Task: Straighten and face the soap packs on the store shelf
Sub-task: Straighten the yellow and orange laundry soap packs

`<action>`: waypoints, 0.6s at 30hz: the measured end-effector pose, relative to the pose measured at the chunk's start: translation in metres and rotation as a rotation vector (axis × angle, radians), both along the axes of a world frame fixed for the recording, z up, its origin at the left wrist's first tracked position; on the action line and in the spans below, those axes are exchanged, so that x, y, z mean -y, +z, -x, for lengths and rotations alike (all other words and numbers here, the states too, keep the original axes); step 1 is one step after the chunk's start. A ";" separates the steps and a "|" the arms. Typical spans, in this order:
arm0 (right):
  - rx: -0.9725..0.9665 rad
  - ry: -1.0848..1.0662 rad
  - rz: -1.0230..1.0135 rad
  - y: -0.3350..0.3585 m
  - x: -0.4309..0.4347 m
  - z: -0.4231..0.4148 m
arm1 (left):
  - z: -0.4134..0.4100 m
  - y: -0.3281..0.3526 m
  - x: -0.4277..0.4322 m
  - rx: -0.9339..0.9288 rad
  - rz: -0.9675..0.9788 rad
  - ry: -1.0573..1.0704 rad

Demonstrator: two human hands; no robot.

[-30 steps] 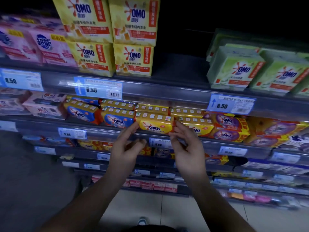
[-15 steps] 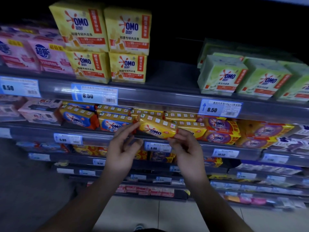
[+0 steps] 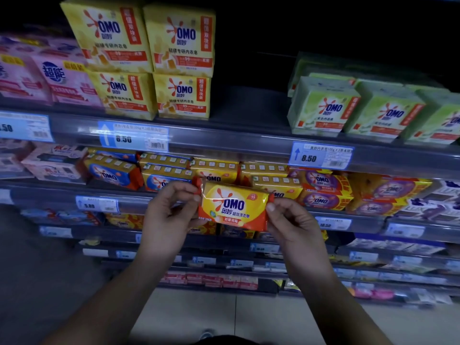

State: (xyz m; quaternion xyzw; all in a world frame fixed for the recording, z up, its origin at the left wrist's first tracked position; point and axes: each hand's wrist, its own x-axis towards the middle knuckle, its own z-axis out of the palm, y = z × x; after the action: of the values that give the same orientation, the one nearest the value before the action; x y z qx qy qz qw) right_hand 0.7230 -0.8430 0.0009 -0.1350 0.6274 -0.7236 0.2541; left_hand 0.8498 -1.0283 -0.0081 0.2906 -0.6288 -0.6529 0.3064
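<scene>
A yellow and orange OMO soap pack (image 3: pixel 234 207) is held in front of the middle shelf with its front label facing me. My left hand (image 3: pixel 169 220) pinches its left end and my right hand (image 3: pixel 293 225) pinches its right end. Behind it on the middle shelf (image 3: pixel 62 192) lies a row of yellow OMO soap packs (image 3: pixel 263 170), some stacked. Blue-labelled OMO packs (image 3: pixel 112 173) sit to their left, one of them angled. Purple-labelled OMO packs (image 3: pixel 321 188) are stacked to the right.
The top shelf carries yellow OMO boxes (image 3: pixel 149 63), pink boxes (image 3: pixel 57 75) at left and green OMO boxes (image 3: pixel 348 108) at right, with a gap between. Blue price tags (image 3: pixel 321 155) line the shelf rails. Lower shelves hold more packs; tiled floor below.
The yellow pack has come off the middle shelf and turned so its front label faces me. Both hands now pinch its ends, lower and nearer than before.
</scene>
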 end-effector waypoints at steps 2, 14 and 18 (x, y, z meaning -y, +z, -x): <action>-0.010 0.011 -0.025 0.002 -0.003 0.004 | -0.001 0.001 0.000 0.024 -0.011 -0.015; -0.145 0.045 -0.134 0.019 -0.008 0.018 | -0.010 0.011 0.009 0.053 -0.066 -0.052; -0.133 0.052 -0.114 0.020 -0.009 0.017 | -0.015 0.013 0.008 0.041 -0.071 -0.055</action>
State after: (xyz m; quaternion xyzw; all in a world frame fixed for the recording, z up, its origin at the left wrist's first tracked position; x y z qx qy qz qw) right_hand 0.7064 -0.8336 0.0206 -0.1843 0.6792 -0.6694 0.2378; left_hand 0.8653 -1.0361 0.0047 0.2973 -0.6190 -0.6770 0.2648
